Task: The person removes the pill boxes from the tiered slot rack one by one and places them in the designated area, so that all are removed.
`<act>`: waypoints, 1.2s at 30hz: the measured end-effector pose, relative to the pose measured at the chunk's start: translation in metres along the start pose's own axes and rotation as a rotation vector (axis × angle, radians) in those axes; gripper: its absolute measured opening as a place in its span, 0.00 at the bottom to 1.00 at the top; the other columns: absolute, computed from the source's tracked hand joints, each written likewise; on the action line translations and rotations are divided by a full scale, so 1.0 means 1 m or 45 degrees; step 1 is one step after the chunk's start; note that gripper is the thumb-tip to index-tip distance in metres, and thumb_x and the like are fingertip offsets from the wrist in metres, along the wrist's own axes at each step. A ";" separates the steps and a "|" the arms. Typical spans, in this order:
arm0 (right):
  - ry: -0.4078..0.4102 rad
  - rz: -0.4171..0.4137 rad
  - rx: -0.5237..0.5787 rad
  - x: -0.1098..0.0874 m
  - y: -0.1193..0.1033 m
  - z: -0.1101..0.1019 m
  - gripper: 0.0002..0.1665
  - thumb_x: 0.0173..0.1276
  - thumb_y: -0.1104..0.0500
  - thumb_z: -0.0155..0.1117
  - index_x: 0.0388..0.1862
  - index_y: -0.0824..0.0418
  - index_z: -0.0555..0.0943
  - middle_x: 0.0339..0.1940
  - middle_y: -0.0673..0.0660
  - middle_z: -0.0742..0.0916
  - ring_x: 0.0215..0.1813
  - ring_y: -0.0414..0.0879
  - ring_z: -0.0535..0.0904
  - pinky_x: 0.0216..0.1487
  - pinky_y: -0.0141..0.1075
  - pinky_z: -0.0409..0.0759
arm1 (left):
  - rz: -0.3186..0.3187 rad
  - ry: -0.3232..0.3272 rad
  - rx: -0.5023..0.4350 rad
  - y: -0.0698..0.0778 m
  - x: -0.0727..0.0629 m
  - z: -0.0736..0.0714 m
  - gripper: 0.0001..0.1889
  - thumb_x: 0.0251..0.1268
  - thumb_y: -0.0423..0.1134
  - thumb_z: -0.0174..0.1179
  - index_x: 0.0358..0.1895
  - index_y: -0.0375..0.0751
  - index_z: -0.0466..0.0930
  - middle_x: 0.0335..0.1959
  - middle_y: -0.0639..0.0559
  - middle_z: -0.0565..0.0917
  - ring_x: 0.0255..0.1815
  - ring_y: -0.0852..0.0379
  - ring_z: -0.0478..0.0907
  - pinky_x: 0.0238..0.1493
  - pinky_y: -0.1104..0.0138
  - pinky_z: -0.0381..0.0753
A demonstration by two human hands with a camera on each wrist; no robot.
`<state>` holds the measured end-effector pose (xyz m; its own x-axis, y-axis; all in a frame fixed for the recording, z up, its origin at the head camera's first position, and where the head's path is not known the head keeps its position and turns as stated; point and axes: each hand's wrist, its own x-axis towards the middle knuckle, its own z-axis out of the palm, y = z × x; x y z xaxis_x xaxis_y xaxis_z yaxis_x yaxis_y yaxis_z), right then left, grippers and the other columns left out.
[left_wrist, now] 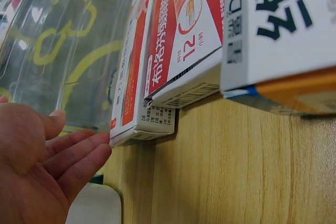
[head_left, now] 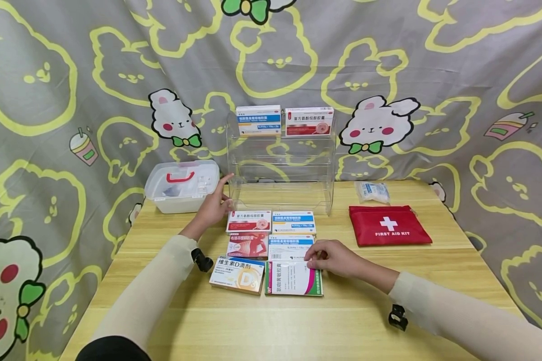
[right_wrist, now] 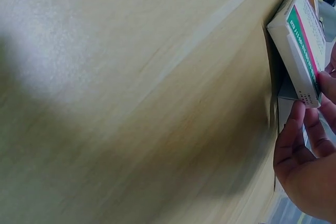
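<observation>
My right hand (head_left: 336, 256) pinches a white, green and magenta medicine box (head_left: 288, 279) at its upper right corner. In the right wrist view, the thumb lies on the face of that box (right_wrist: 300, 45) and a fingertip meets its edge. At the left side of the clear acrylic tiered rack (head_left: 280, 196), my left hand (head_left: 212, 208) has its fingers extended. The left wrist view shows those fingertips right at the corner of a red-and-white medicine box (left_wrist: 132, 85). Two rows of boxes stand before the rack, including a red box (head_left: 248, 244) and a vitamin D box (head_left: 237, 276).
On the rack's top tier sit a blue-and-white box (head_left: 259, 121) and a red-and-white box (head_left: 309, 122). A lidded plastic case (head_left: 182, 200) with a red handle stands left. Over on the right are a red first aid kit pouch (head_left: 388, 235) and a clear packet (head_left: 372, 191).
</observation>
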<state>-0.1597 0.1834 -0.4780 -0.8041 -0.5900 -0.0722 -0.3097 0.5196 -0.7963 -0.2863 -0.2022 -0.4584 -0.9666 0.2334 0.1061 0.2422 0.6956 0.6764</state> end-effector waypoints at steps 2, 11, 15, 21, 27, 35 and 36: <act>-0.008 0.012 -0.002 0.001 0.000 0.000 0.05 0.69 0.54 0.74 0.41 0.52 0.88 0.36 0.47 0.85 0.36 0.42 0.77 0.36 0.30 0.77 | -0.001 0.002 0.001 0.000 0.000 0.000 0.45 0.78 0.29 0.55 0.83 0.74 0.42 0.47 0.34 0.85 0.40 0.44 0.87 0.37 0.56 0.89; -0.012 -0.001 -0.015 0.002 0.002 0.001 0.04 0.69 0.55 0.74 0.38 0.52 0.88 0.33 0.46 0.84 0.35 0.41 0.77 0.37 0.30 0.78 | -0.006 0.000 -0.001 0.000 0.000 0.001 0.45 0.78 0.29 0.56 0.83 0.74 0.42 0.47 0.34 0.85 0.40 0.44 0.87 0.38 0.55 0.89; -0.005 0.009 -0.025 0.003 0.002 0.002 0.04 0.68 0.55 0.75 0.38 0.51 0.87 0.31 0.45 0.83 0.35 0.41 0.77 0.36 0.30 0.77 | -0.006 -0.001 0.001 0.001 0.000 0.001 0.45 0.78 0.28 0.56 0.83 0.73 0.42 0.47 0.34 0.85 0.40 0.44 0.87 0.38 0.55 0.89; 0.011 0.026 -0.043 0.004 0.000 0.004 0.04 0.67 0.56 0.76 0.37 0.51 0.87 0.29 0.45 0.82 0.34 0.41 0.76 0.35 0.29 0.76 | -0.002 0.002 0.006 0.000 0.000 0.001 0.45 0.78 0.29 0.56 0.83 0.71 0.42 0.47 0.34 0.85 0.40 0.44 0.87 0.38 0.55 0.89; 0.029 0.037 -0.051 0.006 -0.003 0.004 0.05 0.66 0.57 0.76 0.37 0.51 0.87 0.29 0.46 0.81 0.34 0.43 0.75 0.34 0.29 0.75 | -0.006 0.001 0.004 0.000 0.000 0.000 0.44 0.78 0.28 0.56 0.83 0.70 0.43 0.47 0.33 0.85 0.40 0.43 0.87 0.38 0.55 0.90; 0.085 -0.054 -0.135 0.017 -0.013 0.007 0.05 0.66 0.56 0.77 0.37 0.49 0.88 0.31 0.42 0.83 0.35 0.41 0.75 0.34 0.30 0.76 | -0.015 -0.013 0.013 0.001 -0.001 0.000 0.45 0.79 0.30 0.55 0.83 0.74 0.41 0.49 0.33 0.85 0.42 0.42 0.87 0.40 0.55 0.90; 0.092 -0.072 -0.142 0.019 -0.015 0.008 0.05 0.66 0.56 0.77 0.38 0.49 0.88 0.32 0.42 0.84 0.35 0.40 0.75 0.35 0.30 0.76 | -0.013 -0.012 0.014 0.001 -0.001 0.000 0.45 0.79 0.30 0.55 0.83 0.74 0.41 0.49 0.33 0.85 0.42 0.42 0.87 0.39 0.55 0.90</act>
<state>-0.1663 0.1590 -0.4722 -0.8172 -0.5760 0.0176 -0.4066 0.5547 -0.7259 -0.2852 -0.2021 -0.4578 -0.9683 0.2324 0.0920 0.2329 0.7054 0.6694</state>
